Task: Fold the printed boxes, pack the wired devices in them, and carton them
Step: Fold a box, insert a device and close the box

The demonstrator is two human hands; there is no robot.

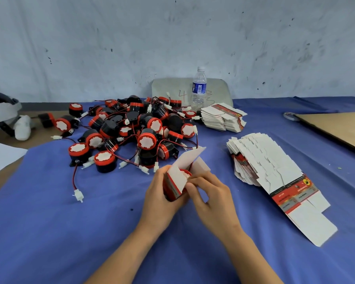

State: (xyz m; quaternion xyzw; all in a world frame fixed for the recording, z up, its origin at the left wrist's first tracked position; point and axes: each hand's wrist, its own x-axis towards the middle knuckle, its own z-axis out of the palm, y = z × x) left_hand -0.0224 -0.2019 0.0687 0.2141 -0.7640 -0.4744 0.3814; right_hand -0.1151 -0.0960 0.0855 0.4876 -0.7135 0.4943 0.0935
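Note:
My left hand (159, 198) grips a small printed box (175, 184) with its white flaps standing open. A red-topped black device (185, 174) sits inside the box opening. My right hand (208, 193) pinches one white flap at the box mouth with thumb and fingers. Behind the hands lies a big pile of black and red wired devices (131, 128) with white connectors. A fanned stack of flat printed boxes (264, 165) lies to the right on the blue cloth. A second, smaller stack of flat boxes (221, 117) sits behind it.
A water bottle (199, 88) stands at the back before a grey board (168, 87). A brown cardboard sheet (340, 128) lies at the far right with a tape roll (290, 115) beside it. A headset and white cloth (6, 117) lie at the left edge.

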